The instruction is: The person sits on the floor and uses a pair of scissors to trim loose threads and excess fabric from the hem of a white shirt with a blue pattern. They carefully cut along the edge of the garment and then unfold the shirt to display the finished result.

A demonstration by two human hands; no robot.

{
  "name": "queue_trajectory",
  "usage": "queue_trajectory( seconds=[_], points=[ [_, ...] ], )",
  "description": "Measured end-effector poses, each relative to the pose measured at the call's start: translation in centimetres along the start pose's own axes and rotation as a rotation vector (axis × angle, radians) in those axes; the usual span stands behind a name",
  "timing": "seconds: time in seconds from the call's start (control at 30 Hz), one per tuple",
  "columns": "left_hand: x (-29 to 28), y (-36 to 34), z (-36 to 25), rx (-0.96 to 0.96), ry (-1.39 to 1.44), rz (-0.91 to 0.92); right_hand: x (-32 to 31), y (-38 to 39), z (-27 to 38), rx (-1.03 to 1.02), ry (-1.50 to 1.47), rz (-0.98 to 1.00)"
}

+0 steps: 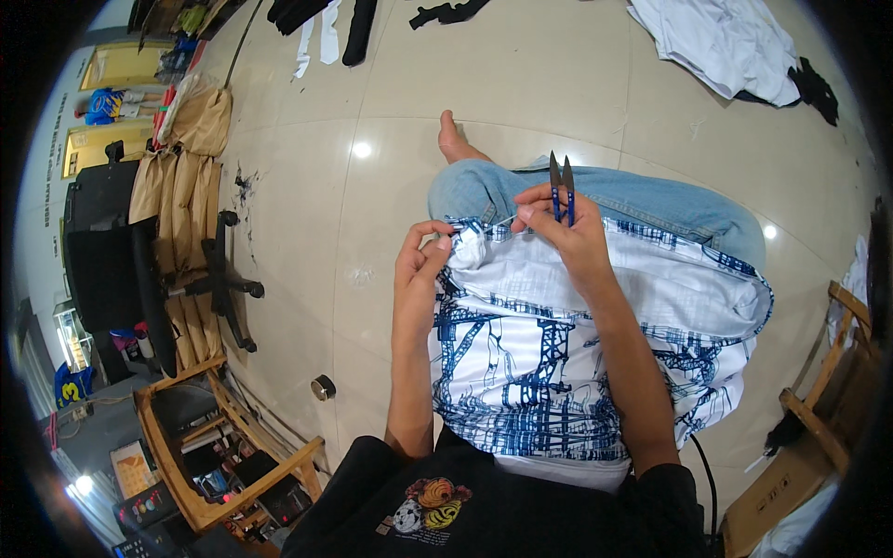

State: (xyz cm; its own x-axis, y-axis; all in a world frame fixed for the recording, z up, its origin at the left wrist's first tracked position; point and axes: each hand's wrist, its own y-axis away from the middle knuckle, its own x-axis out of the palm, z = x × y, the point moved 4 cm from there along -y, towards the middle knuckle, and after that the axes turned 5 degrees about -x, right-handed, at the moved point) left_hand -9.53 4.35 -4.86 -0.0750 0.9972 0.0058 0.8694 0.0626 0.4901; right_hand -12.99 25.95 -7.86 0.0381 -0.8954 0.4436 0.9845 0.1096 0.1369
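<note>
My left hand (420, 260) pinches the folded, bunched edge of a white garment (530, 372) printed with blue line drawings, spread over my lap and bent, jeans-clad leg (688, 205). My right hand (567, 232) holds thread snips (563, 186) with blue handles, their dark blades pointing up. The same hand's thumb and forefinger pinch a thin, pale strand or tool at the fabric edge, too small to make out. The garment's white inner side faces up along the opening.
Black and white fabric pieces (712, 42) lie on the tiled floor (298, 186) ahead. A black chair (116, 270), tan cloth bundles and wooden frame (233, 502) stand left. A small round metal object (322, 388) lies near my left arm. Cardboard (772, 493) and wood are at right.
</note>
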Motion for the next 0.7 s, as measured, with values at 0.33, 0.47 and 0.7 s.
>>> queue_trajectory(
  seconds=[0.33,0.47,0.7],
  points=[
    [0.4,1.3,-1.2,0.004,0.055,0.146,0.2,0.2,0.6,-0.1,0.306,-0.052],
    [1.3,1.6,-1.6,0.042,0.009,0.141,2.7,1.1,0.5,-0.279,0.425,0.196],
    [1.4,1.9,-1.7,0.037,-0.019,0.184,1.8,0.4,-0.6,-0.169,0.257,0.142]
  ],
)
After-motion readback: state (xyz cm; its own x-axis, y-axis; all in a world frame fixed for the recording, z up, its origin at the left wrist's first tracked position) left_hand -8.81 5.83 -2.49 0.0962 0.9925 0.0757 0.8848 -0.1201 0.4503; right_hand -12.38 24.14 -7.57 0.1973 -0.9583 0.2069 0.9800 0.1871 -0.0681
